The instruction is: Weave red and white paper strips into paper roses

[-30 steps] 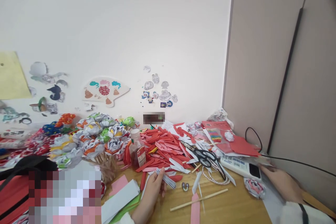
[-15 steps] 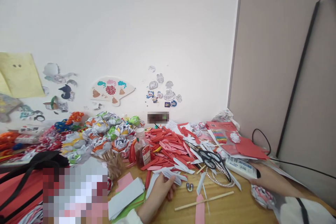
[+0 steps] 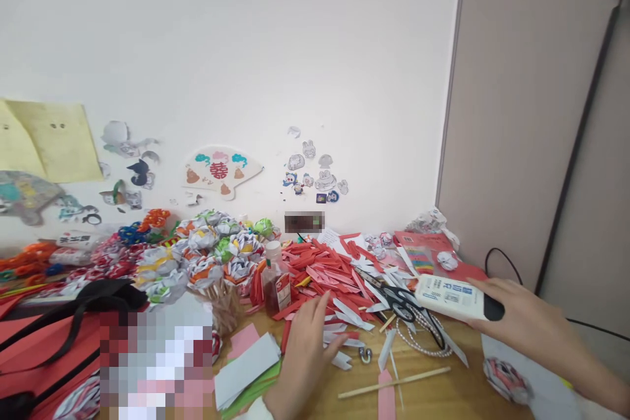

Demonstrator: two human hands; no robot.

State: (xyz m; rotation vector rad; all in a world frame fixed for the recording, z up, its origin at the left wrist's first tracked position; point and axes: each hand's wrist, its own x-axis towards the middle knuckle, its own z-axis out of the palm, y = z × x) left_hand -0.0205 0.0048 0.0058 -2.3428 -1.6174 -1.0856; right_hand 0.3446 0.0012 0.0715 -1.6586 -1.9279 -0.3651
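Your right hand (image 3: 516, 315) is closed around the dark end of a white bottle (image 3: 450, 298), thumb along the near end and fingers wrapped beneath. The bottle lies almost level in the grip, its far end pointing left, just beside the handles of the black scissors (image 3: 406, 308) and above the pearl string (image 3: 418, 341). Your left hand (image 3: 305, 348) is open wide, fingers extended and thumb apart, over the wooden table (image 3: 423, 403). A folded white paper (image 3: 340, 359) lies by its thumb; whether they touch, you cannot tell.

Beyond your left hand are a small jar (image 3: 272, 285) and a heap of red strips (image 3: 327, 272). To its right, a thin stick (image 3: 394, 383) crosses a pink strip (image 3: 386, 397). A paper flower (image 3: 506, 379) sits on a white sheet below your right forearm.

Half a second earlier, your left hand pinches folded white paper; now its fingers are spread. The bottle, then lying on the table with your right hand at its dark end, is now raised and farther left relative to the scissors.
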